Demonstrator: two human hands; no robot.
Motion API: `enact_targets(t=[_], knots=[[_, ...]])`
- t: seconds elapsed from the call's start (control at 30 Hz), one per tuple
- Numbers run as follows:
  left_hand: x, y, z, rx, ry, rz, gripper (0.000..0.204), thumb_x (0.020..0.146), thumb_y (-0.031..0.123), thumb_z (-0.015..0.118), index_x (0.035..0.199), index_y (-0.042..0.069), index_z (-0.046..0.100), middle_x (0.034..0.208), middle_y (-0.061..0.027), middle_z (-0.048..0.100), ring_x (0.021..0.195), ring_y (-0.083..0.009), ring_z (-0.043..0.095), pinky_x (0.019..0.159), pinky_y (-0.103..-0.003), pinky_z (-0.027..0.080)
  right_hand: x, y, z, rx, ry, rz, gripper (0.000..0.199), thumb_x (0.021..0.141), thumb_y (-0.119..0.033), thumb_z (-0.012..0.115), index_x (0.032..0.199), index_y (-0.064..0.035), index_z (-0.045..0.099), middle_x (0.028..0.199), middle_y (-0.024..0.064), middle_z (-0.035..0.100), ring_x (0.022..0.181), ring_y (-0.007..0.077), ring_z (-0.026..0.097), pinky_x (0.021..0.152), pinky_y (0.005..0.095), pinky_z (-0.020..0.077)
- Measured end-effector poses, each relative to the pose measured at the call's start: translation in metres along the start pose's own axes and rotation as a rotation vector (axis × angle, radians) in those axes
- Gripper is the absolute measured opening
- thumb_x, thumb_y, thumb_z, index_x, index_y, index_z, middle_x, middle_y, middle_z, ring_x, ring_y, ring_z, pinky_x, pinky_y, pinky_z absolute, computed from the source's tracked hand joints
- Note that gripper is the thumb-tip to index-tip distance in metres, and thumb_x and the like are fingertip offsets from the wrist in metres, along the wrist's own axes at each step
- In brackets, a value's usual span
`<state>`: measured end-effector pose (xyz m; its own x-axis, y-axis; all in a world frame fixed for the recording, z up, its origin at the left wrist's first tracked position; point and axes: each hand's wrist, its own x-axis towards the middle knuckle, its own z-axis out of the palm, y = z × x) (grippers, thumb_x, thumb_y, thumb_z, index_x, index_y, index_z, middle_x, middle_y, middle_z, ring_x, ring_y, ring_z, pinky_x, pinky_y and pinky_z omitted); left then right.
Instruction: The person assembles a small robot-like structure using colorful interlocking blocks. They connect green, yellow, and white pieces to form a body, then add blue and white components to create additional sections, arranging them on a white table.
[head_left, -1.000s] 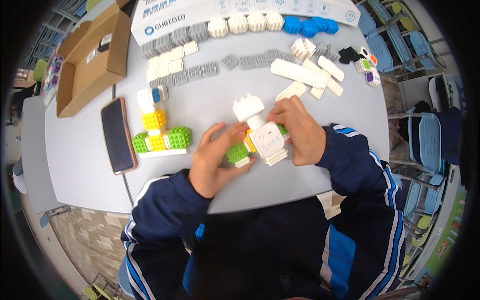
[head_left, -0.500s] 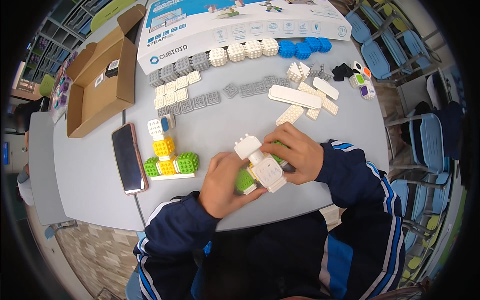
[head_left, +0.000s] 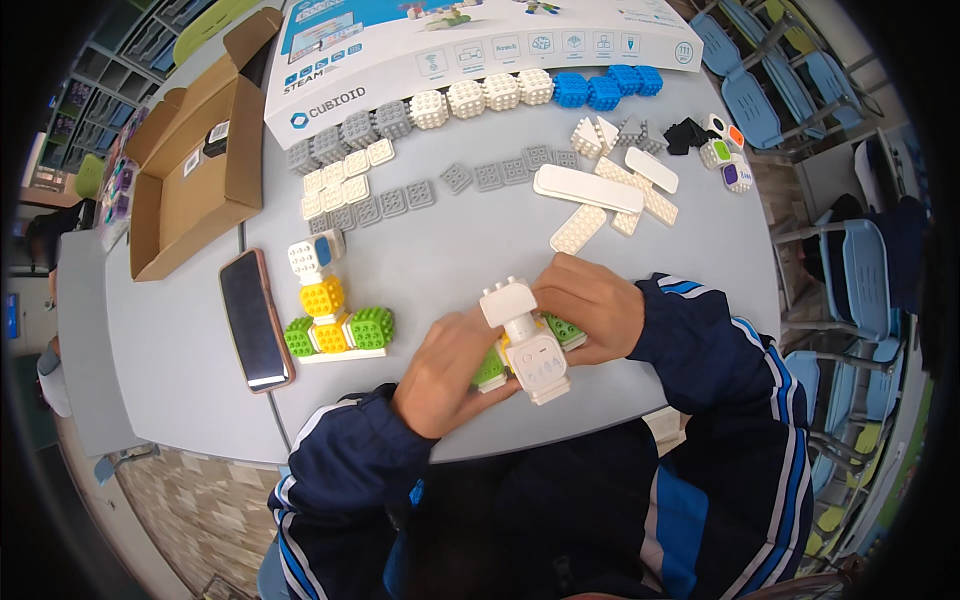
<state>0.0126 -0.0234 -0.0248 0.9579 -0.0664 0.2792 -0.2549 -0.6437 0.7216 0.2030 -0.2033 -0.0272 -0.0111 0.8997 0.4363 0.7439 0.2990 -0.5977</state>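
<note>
The open brown cardboard box (head_left: 205,220) at my far left holds a small black item with a white label (head_left: 216,140). I cannot see inside the large white-and-blue printed carton (head_left: 375,118) behind the rows of blocks.

My left hand (head_left: 440,370) and right hand (head_left: 598,310) pinch the white, green and yellow plastic block build (head_left: 540,365) from both sides, in front of me above the table; some fingertips are hidden. Compared with half a second ago, it has turned: its white front tilts less, and the green block at my right sits lower.

On the smooth grey table (head_left: 440,245), a black-screened phone with a pink edge (head_left: 257,320) lies beside a second studded block figure (head_left: 323,297). Light blue plastic chairs (head_left: 852,282) stand to the right, over a wood-patterned floor (head_left: 215,500).
</note>
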Motion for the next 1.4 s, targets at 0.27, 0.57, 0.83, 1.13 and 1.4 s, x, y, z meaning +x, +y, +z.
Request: enact_targets(t=[0.27,0.57,0.83,1.13,1.4], knots=[[-0.017,0.026,-0.041,0.274,0.23,-0.097,0.08,0.069,0.027,0.092,0.135,-0.001,0.056,0.148,-0.0281,0.048,0.137,-0.0417,0.048,0.111,-0.046,0.04,-0.007,0.001,0.0,-0.114,0.059,0.08,0.063,0.069,-0.017,0.086,0.124,0.0019,0.061,0.101,0.0132,0.056,0.089,0.0308,0.054,0.074,0.04,0.0493],[-0.099,-0.035,-0.087,0.566,0.403,-0.557,0.06,0.092,0.025,0.072,0.144,0.006,0.051,0.147,-0.0114,0.055,0.14,-0.0268,0.047,0.122,-0.052,0.007,-0.005,0.002,0.0,-0.018,0.023,0.122,0.061,0.077,-0.019,0.084,0.126,0.0013,0.054,0.129,0.016,0.051,0.112,0.0365,0.046,0.097,0.0432,0.0429],[-0.093,-0.029,-0.075,0.587,0.414,-0.399,0.027,0.091,0.022,0.074,0.112,0.008,0.065,0.118,-0.0073,0.067,0.116,-0.0258,0.061,0.119,-0.055,0.014,-0.005,-0.005,-0.001,0.328,0.07,0.223,0.049,0.081,-0.012,0.08,0.123,-0.0044,0.056,0.124,0.0111,0.059,0.111,0.0242,0.058,0.101,0.0354,0.0444],[-0.086,0.014,-0.011,0.422,0.715,-0.266,0.025,0.08,-0.001,0.081,0.097,0.0,0.062,0.098,-0.0164,0.062,0.091,-0.0309,0.063,0.081,-0.035,0.051,-0.006,-0.009,0.033,0.396,0.193,0.378,0.04,0.082,-0.015,0.081,0.107,-0.0072,0.051,0.112,0.0114,0.062,0.106,0.0201,0.06,0.098,0.0354,0.0461],[-0.062,0.043,0.044,0.36,0.955,-0.307,0.033,0.075,-0.001,0.086,0.098,0.001,0.062,0.096,-0.011,0.058,0.084,-0.0239,0.059,0.078,-0.032,0.05,-0.003,-0.023,0.072,0.535,0.412,0.464,0.06,0.086,-0.01,0.078,0.13,-0.003,0.039,0.126,0.0156,0.059,0.123,0.0243,0.059,0.103,0.037,0.0465]])
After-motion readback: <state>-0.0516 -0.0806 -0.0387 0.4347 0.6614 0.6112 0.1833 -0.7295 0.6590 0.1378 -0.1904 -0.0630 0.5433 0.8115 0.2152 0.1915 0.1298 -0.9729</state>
